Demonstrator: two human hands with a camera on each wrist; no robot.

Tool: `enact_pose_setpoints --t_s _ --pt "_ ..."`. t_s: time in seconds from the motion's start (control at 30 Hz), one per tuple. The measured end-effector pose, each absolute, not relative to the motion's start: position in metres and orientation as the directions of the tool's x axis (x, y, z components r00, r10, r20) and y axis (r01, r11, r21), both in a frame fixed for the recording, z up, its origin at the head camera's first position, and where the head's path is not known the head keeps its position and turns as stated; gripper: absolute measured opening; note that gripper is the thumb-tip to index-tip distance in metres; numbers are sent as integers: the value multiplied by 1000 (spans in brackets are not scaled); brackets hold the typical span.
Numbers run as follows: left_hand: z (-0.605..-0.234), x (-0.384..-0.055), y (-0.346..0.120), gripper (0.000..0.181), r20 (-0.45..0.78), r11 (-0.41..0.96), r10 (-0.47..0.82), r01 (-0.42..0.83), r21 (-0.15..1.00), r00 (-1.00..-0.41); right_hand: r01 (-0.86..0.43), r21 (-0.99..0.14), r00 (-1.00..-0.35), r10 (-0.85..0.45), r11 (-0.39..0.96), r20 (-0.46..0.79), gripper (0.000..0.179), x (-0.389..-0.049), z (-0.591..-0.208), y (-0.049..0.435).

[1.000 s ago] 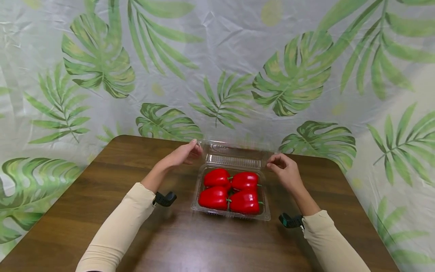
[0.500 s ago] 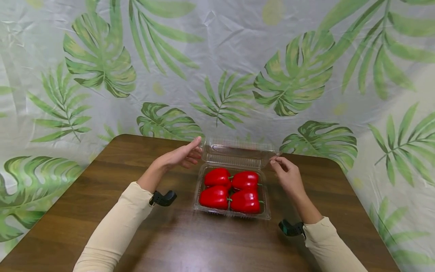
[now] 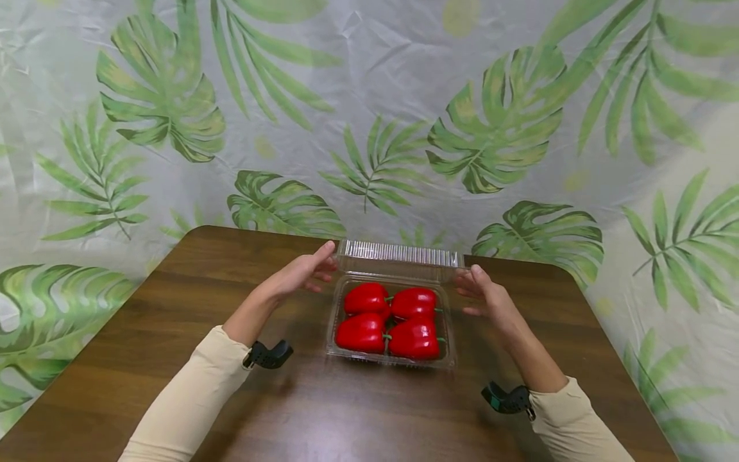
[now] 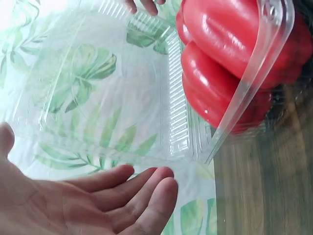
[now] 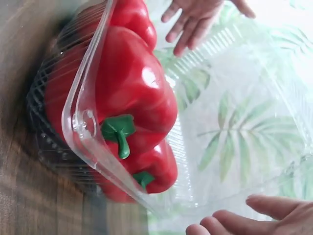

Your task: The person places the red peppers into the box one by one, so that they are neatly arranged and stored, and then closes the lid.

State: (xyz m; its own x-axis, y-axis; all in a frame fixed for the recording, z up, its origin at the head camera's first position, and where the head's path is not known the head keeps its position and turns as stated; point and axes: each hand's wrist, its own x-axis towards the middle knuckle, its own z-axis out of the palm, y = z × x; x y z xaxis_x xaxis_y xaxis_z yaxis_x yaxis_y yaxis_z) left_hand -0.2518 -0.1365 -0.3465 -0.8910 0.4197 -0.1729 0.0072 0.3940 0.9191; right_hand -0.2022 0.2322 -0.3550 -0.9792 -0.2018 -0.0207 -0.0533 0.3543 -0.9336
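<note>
A clear plastic clamshell container (image 3: 392, 361) sits on the table with several glossy red bell peppers (image 3: 414, 339) inside, green stems pointing right. Its hinged lid (image 3: 398, 254) stands raised at the back. My left hand (image 3: 300, 273) is at the lid's left side, palm inward and fingers extended; in the left wrist view its fingertips (image 4: 164, 181) are close to the lid's edge. On the other side, my right hand (image 3: 487, 295) has loose, extended fingers right by the lid's right edge. Neither hand grips the lid.
The brown wooden table (image 3: 369, 417) extends around the container. Behind it hangs a pale curtain (image 3: 381, 77) printed with green leaves. Black straps with small devices (image 3: 270, 354) circle both wrists.
The lid has swung to a different angle, its ribbed edge now showing along the top. My right hand has let go of the lid's corner and its fingers have straightened. The peppers stay put.
</note>
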Motion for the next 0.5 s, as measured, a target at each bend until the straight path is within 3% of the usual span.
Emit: enact_pose_setpoints --t_s 0.5 --pt "-353 -250 -142 80 -130 379 445 55 924 -886 20 -920 -972 -207 392 -110 79 -203 -350 233"
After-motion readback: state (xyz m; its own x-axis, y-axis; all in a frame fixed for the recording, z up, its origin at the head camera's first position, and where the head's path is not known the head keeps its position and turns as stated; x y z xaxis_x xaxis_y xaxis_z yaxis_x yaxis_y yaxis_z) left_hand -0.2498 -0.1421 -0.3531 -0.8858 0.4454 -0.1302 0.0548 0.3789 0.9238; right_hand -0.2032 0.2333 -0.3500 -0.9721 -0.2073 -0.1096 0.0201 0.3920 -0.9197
